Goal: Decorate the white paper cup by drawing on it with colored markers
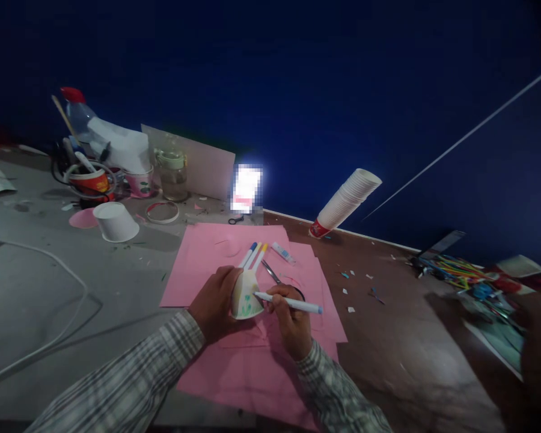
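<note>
My left hand [216,302] is wrapped round the left side of a white paper cup [249,297], tilted over pink paper sheets [189,249]. Green and yellowish marks show on the cup's side. A white marker with a light blue end [297,302] is pinched in my right hand [291,322], its tip at the cup's right side. Beyond the cup lie markers with blue and yellow ends [261,252], a small tube [283,253] and scissors [271,272], partly hidden by my right hand.
An upside-down white cup [116,222], a jar [174,177] and a red cup of tools [89,183] stand left. A leaning cup stack [345,203] is at the back. Colourful strands [455,269] lie right; a white cable [67,273] crosses the left.
</note>
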### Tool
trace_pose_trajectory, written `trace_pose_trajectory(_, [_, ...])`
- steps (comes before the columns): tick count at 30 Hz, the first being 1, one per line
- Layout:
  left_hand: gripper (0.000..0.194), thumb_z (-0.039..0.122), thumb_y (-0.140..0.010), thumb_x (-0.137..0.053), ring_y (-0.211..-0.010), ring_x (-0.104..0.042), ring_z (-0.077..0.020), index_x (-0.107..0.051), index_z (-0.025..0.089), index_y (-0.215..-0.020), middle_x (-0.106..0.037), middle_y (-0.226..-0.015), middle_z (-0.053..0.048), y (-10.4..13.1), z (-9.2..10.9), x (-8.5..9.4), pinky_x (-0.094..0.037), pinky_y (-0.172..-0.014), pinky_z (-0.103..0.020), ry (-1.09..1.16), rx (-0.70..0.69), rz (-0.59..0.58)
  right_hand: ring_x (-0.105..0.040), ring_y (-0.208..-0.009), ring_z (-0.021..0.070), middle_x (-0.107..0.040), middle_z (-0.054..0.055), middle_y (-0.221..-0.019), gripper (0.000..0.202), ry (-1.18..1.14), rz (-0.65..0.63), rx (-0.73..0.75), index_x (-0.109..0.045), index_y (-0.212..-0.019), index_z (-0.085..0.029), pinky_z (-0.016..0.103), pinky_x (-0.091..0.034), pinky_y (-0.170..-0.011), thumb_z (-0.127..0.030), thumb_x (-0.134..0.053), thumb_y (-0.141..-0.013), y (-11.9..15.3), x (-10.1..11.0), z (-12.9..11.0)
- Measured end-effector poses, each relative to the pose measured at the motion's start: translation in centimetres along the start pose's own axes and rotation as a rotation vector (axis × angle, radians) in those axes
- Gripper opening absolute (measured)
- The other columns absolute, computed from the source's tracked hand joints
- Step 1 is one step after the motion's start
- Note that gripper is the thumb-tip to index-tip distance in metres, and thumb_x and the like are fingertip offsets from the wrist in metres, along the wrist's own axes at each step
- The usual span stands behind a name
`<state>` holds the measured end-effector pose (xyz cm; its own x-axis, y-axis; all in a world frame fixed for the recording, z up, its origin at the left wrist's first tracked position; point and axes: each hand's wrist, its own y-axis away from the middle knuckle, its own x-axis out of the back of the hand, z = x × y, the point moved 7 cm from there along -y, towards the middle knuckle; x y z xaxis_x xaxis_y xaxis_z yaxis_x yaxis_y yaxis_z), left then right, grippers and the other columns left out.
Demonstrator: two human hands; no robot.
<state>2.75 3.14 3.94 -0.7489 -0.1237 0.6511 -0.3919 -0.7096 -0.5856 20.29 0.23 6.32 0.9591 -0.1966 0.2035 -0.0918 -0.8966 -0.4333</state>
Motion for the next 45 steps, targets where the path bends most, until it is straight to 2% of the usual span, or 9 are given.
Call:
trace_pose_trajectory(19, [0.094, 0.046, -0.068, -0.092, -0.109, -0.066, -0.0351, -0.043, 0.017, -0.143, -0.06, -0.121, -0.016, -0.1, 0.0, -0.1, -0.061, -0.096, -0.053, 0.016, 0.019, -0.001, -0.057, -0.06, 0.0155, -0.06, -0.002, -0.067, 0.024, -0.064, -0.003, 0.01, -0.072, -0.088, -0.022, 0.028, -0.05, -0.06, -0.035, -0.058, -0.103, 0.0, -0.1, 0.6])
trace_pose_trajectory(24, [0.093, 0.045, -0.067, -0.091, -0.111, -0.065, -0.0354, -0.045, 0.017, -0.143, -0.061, -0.122, -0.016, 0.1, -0.3, -0.3, -0.06, -0.099, -0.054, 0.038, 0.036, 0.003, -0.056, -0.058, 0.0147, -0.062, -0.001, -0.066, 0.03, -0.115, 0.012, -0.05, -0.074, -0.086, -0.022, 0.027, -0.048, -0.057, -0.044, -0.063, -0.101, 0.1, 0.0, 1.3])
trace_pose_trajectory(26, [0.093, 0.045, -0.067, -0.091, -0.111, -0.065, -0.0352, -0.045, 0.017, -0.144, -0.061, -0.123, -0.016, 0.2, -0.5, -0.5, -0.061, -0.099, -0.053, 0.054, 0.046, -0.008, -0.056, -0.056, 0.0145, -0.061, -0.002, -0.064, 0.034, -0.186, 0.057, -0.1, -0.073, -0.086, -0.022, 0.027, -0.048, -0.055, -0.051, -0.064, -0.1, 0.1, 0.3, 1.8])
trace_pose_trajectory(30, [0.098, 0.051, -0.066, -0.093, -0.113, -0.066, -0.0356, -0.044, 0.018, -0.145, -0.061, -0.125, -0.017, 0.3, -0.7, -0.5, -0.061, -0.1, -0.053, 0.068, 0.063, 0.0, -0.063, -0.061, 0.017, -0.063, -0.003, -0.063, 0.038, -0.3, 0.185, -0.148, -0.072, -0.102, -0.024, 0.031, -0.057, -0.061, -0.06, -0.063, -0.1, 0.1, 1.0, 2.4])
trace_pose_trajectory(33, [0.097, 0.053, -0.068, -0.091, -0.113, -0.066, -0.0357, -0.044, 0.018, -0.146, -0.061, -0.126, -0.016, 0.3, -0.8, -0.4, -0.061, -0.1, -0.054, 0.064, 0.068, 0.007, -0.068, -0.063, 0.0189, -0.061, -0.005, -0.058, 0.038, -0.232, 0.201, -0.147, -0.07, -0.116, -0.024, 0.038, -0.062, -0.074, -0.057, -0.054, -0.106, 0.2, 1.3, 2.2])
trace_pose_trajectory(35, [0.097, 0.055, -0.07, -0.089, -0.114, -0.066, -0.0361, -0.044, 0.017, -0.147, -0.061, -0.126, -0.016, 0.2, -0.8, -0.3, -0.06, -0.102, -0.054, 0.051, 0.068, 0.016, -0.07, -0.065, 0.0202, -0.06, -0.004, -0.056, 0.031, -0.134, 0.152, -0.119, -0.071, -0.113, -0.023, 0.04, -0.062, -0.079, -0.048, -0.052, -0.108, 0.1, 1.4, 1.8])
trace_pose_trajectory(38, [0.098, 0.057, -0.07, -0.088, -0.116, -0.065, -0.0366, -0.044, 0.018, -0.149, -0.061, -0.128, -0.016, 0.2, -1.1, 0.0, -0.058, -0.103, -0.055, 0.026, 0.098, 0.04, -0.072, -0.073, 0.0214, -0.069, 0.001, -0.074, 0.02, 0.03, -0.013, 0.058, -0.069, -0.117, -0.023, 0.038, -0.062, -0.076, -0.031, -0.057, -0.104, 0.2, 0.6, 0.3])
trace_pose_trajectory(42, [0.105, 0.064, -0.072, -0.085, -0.117, -0.064, -0.0382, -0.039, 0.019, -0.154, -0.059, -0.13, -0.017, 0.3, -1.4, 0.0, -0.058, -0.102, -0.057, 0.008, 0.105, 0.037, -0.07, -0.087, 0.0246, -0.07, 0.008, -0.099, 0.041, 0.262, -0.176, 0.382, -0.059, -0.136, -0.022, 0.04, -0.061, -0.079, -0.019, -0.059, -0.095, 1.0, -1.3, -1.7])
trace_pose_trajectory(45, [0.11, 0.07, -0.074, -0.082, -0.117, -0.064, -0.039, -0.033, 0.019, -0.158, -0.059, -0.131, -0.019, 0.4, -1.3, -0.1, -0.058, -0.101, -0.057, 0.023, 0.084, 0.019, -0.068, -0.089, 0.0257, -0.069, 0.01, -0.103, 0.046, 0.338, -0.214, 0.438, -0.058, -0.14, -0.023, 0.04, -0.06, -0.077, -0.013, -0.056, -0.095, 1.4, -2.2, -1.4])
